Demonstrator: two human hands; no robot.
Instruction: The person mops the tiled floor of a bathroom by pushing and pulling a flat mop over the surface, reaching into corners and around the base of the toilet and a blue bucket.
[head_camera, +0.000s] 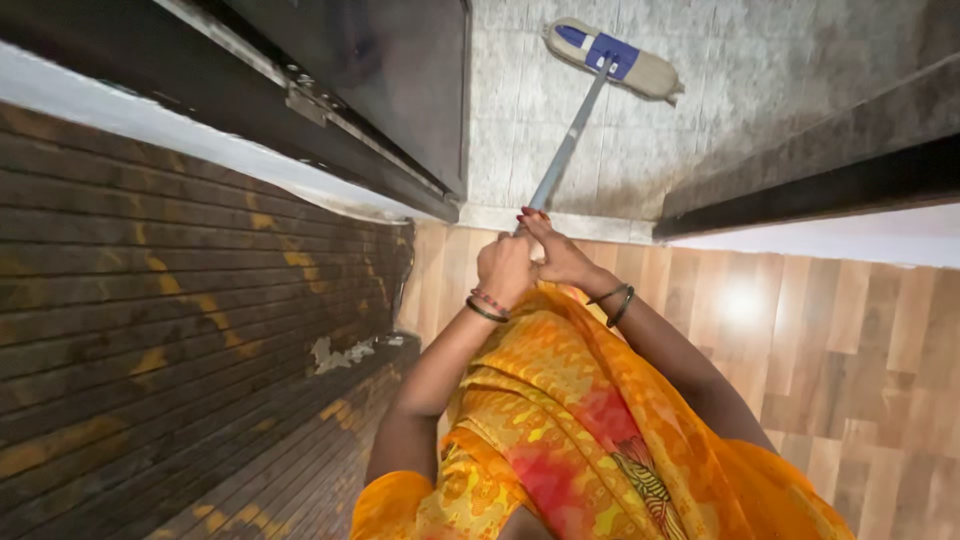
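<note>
A flat mop with a blue clamp and a pale cloth head (615, 60) rests on the grey tiled floor beyond a doorway. Its long metal handle (570, 140) runs back toward me. My left hand (504, 265) is closed around the near end of the handle, bangles on its wrist. Just to the right, my right hand (558, 250) grips the same handle end, touching the left hand. An orange and red patterned garment (590, 420) covers my body below the hands.
A dark open door (380, 70) stands at the upper left, with a dark slatted wall (160, 320) below it. A dark door frame (810, 185) runs at the upper right. Wood-pattern flooring (850, 340) lies under me, with a pale threshold strip (560, 222) at the doorway.
</note>
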